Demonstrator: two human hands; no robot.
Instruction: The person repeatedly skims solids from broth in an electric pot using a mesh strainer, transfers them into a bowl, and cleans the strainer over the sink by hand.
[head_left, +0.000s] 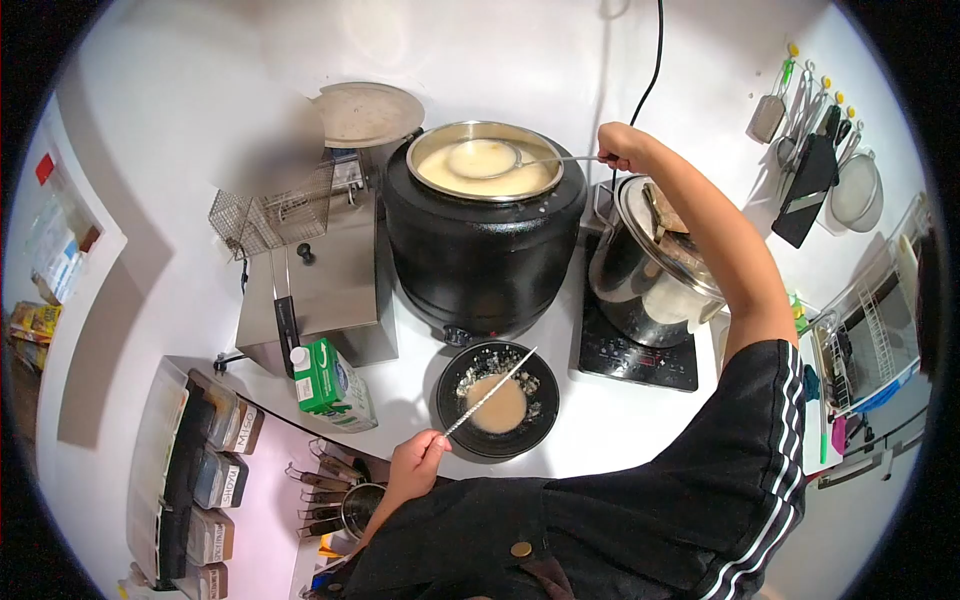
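Observation:
My right hand [622, 147] is closed round the long handle of a ladle [483, 158], reaching in from the right. The ladle's wide round head sits at the surface of the pale, creamy soup, inside a big black soup kettle [480, 250]. My left hand [420, 462], at the bottom centre, grips a thin stick with a twisted pattern [492, 391]. That stick slants across a black bowl [546, 420] in front of the kettle. Light brown liquid [497, 404] lies in the bowl, with whitish bits round its inner wall.
A milk-type carton [325, 380] stands left of the bowl, by a steel fryer [335, 290] with wire baskets [290, 210]. On the right, a steel pot [640, 280] sits on an induction hob [640, 362]. Labelled containers [225, 480] line the lower left; utensils hang upper right.

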